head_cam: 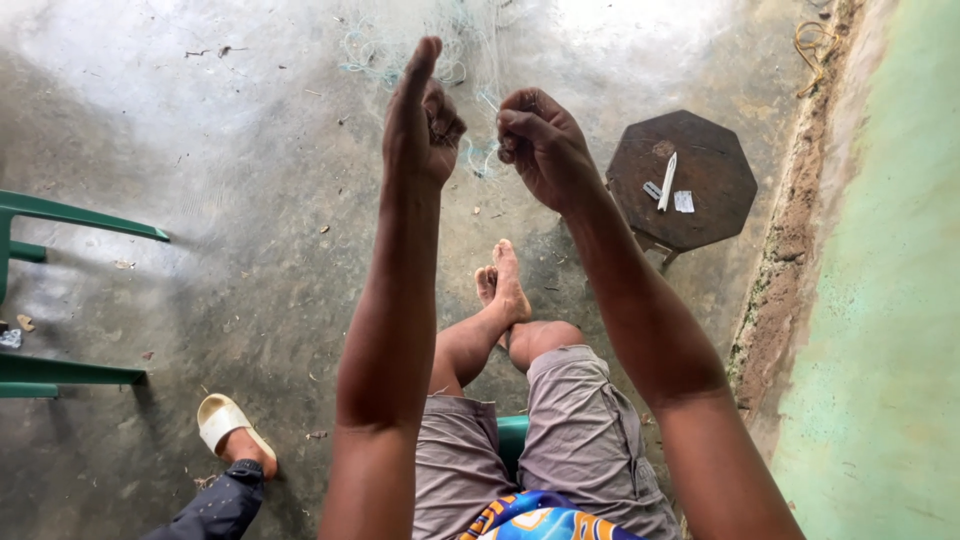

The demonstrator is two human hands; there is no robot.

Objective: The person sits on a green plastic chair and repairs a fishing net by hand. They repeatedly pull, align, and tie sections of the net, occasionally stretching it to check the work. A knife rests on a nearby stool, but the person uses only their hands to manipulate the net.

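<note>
- Left hand (425, 115) and right hand (540, 145) raised, both pinched shut on pale fishing net (470, 150).
- Net strands faint, barely made out beyond the grip.

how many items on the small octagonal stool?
3, clustered on the dark octagonal stool: a white stick-like tool in the middle, a small grey piece to its left, a small white packet to its right. None looks hidden.

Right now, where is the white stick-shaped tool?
In the head view, the white stick-shaped tool lies on the dark octagonal stool, right of the right hand, beside two small pale pieces.
</note>
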